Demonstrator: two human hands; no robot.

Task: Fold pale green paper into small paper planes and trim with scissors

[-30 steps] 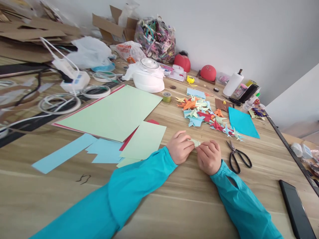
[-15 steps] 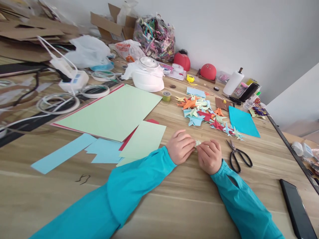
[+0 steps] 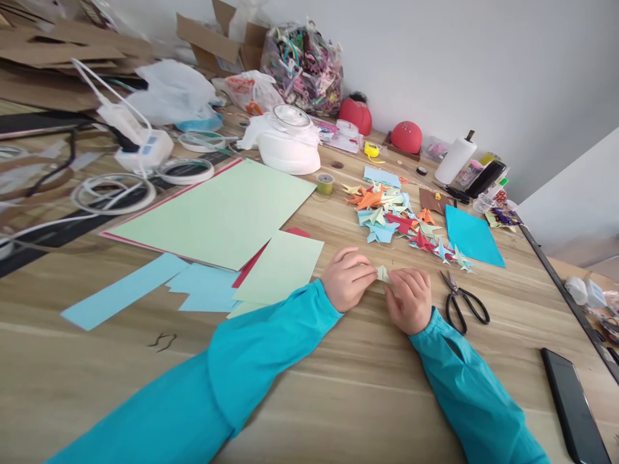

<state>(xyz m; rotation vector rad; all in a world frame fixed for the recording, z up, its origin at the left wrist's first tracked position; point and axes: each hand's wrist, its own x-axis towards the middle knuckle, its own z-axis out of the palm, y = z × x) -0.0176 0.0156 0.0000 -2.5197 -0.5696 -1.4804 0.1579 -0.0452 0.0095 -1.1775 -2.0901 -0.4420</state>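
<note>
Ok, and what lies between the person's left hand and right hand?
In the head view, a small pale-green piece of folded paper lies between the left hand and the right hand, held by both.

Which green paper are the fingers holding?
The small folded pale green paper, pinched between the left hand and right hand. The flat green sheets and the other folded green papers lie on the table.

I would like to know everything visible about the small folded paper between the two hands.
The small folded paper is pale green, with a pointed top and a crease near its middle. It sits in the grip of the left hand and the right hand, which hide its ends. Whether it touches the table is unclear.
</note>
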